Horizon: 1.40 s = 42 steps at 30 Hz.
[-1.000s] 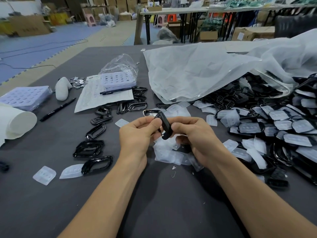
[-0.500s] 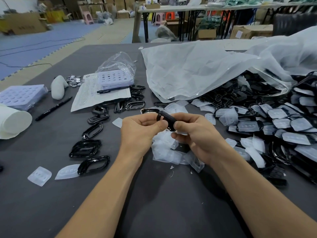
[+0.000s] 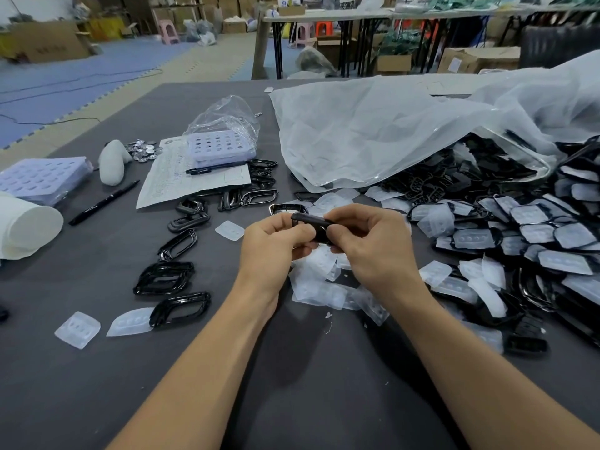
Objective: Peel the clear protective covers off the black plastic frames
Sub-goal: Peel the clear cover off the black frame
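Both hands are up over the grey table, pinching one black frame between them. Left hand grips the frame's left end with thumb and curled fingers. Right hand is curled round its right part. The frame sits edge-on to the camera and the fingers cover most of it, so I can't tell if a clear cover is on it.

Around the hands:
- Directly under them, toward the wrists: a loose pile of peeled covers, partly hidden by both hands.
- Just beyond the left knuckles: another bare frame flat on the table.
- Left of the left hand: a row of bare frames, the nearest one overlapping a loose cover. One more single cover lies further left.
- Between that row and the left hand: a small cover.
- Right of the right hand: a big heap of covered frames, spilling from under a translucent plastic bag beyond it.
- Beyond and left of the hands: a paper sheet with a pen and a bagged purple tray on it.
- Further left: a black marker, a white lump, small metal pieces, a second purple tray and a white roll at the frame edge.
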Available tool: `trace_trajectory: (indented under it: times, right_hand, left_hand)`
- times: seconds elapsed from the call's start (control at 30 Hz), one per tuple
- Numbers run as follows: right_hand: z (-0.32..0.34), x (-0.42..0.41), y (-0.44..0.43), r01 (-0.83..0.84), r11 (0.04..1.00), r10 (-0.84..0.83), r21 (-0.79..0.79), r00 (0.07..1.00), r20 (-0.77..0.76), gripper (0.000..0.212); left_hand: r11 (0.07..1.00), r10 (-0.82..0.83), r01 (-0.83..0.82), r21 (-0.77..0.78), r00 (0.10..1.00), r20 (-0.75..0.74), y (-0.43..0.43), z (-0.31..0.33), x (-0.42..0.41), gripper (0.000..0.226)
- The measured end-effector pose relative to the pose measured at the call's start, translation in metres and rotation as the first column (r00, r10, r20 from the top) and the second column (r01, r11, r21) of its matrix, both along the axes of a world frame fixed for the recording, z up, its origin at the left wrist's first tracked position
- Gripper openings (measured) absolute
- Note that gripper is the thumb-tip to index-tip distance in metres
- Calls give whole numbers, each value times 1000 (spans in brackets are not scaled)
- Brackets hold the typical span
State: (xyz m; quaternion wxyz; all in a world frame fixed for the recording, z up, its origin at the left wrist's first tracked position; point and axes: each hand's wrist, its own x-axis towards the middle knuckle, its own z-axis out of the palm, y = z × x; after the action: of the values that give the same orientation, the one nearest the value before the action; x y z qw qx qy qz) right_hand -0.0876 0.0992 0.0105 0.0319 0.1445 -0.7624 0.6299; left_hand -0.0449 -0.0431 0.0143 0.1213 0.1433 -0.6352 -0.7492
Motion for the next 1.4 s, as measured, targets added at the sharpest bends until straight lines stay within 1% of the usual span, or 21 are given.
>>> trace_trajectory:
  times: [0.03,0.1,0.13,0.2,0.23,0.33,0.43,0.5,0.57,0.6,0.67,0.73,0.83,0.93,1.0,1.07,1.13,1.2,1.3,1.33,1.4]
  right_hand:
    - [0,-1,-1,-6,998,10,-61,998,65,30]
    - [0,-1,-3,-3,989,28,-149,985,167,33]
    - [0,-2,-3,1,987,29,-161,982,185,33]
    - [-1,-1,-3,-1,990,24,-140,986,167,32]
    - [-1,0,-3,-2,992,21,-127,988,154,30]
    - [0,1,-4,8,991,15,-135,985,170,27]
    - [2,2,-5,7,987,24,-158,981,193,27]
    - [3,2,-5,8,980,35,-197,976,216,28]
    - [4,2,-4,14,978,32,-208,976,216,28]
    - [4,2,-3,17,984,17,-178,983,184,28]
    - [3,2,-1,28,999,-26,-46,998,52,26]
    - [2,3,0,34,998,-31,59,999,-43,25]
    - [0,3,0,-24,997,24,69,1000,-5,24]
    - [-1,1,-1,-72,996,69,52,996,51,24]
    - [0,0,0,-71,997,70,21,996,63,25]
    - [1,-1,1,-53,998,54,-14,997,63,25]
    - [3,-2,2,-51,998,53,-36,997,55,24]
    - [3,1,2,-53,999,54,-8,998,31,23]
    - [2,8,0,-13,991,26,131,995,-95,23]
    - [2,10,-1,-10,988,28,154,993,-118,24]
    - [3,10,-1,-32,992,42,119,996,-81,26]
  left_hand:
    - [1000,-7,7,6,1000,-12,0,0,0,26]
    - [1000,-4,3,-26,1000,-30,1,-1,0,26]
    - [998,8,-10,-54,999,-35,2,-1,0,24]
    - [994,35,-39,-99,999,-38,4,0,0,20]
    - [994,46,-50,-95,998,-39,4,0,0,19]
    - [998,59,-59,30,998,-15,4,-1,1,13]
    - [986,30,-31,164,999,11,3,-2,1,24]
    - [980,10,-10,199,1000,0,2,-2,0,32]
    - [988,0,1,155,1000,-4,2,-2,-1,33]
    - [993,8,-7,118,1000,-7,1,-1,-1,32]
    - [998,34,-34,45,999,-7,-2,-1,-2,38]
    - [999,48,-48,1,999,18,-6,-1,-3,37]
    - [993,75,-68,-94,994,73,-10,-1,-2,44]
    - [983,107,-94,-160,991,75,-12,-2,-3,45]
    - [986,63,-51,-160,995,74,-11,-3,-2,47]
    - [993,-25,30,-118,999,45,-9,-5,-1,45]
    - [993,-62,63,-100,998,17,-6,-6,0,45]
    - [992,-47,48,-113,999,16,-6,-7,-2,44]
    - [984,-2,10,-178,999,47,-9,-9,-2,44]
    - [980,2,9,-200,999,53,-10,-9,-2,45]
    - [983,-43,51,-176,998,48,-13,-8,-1,46]
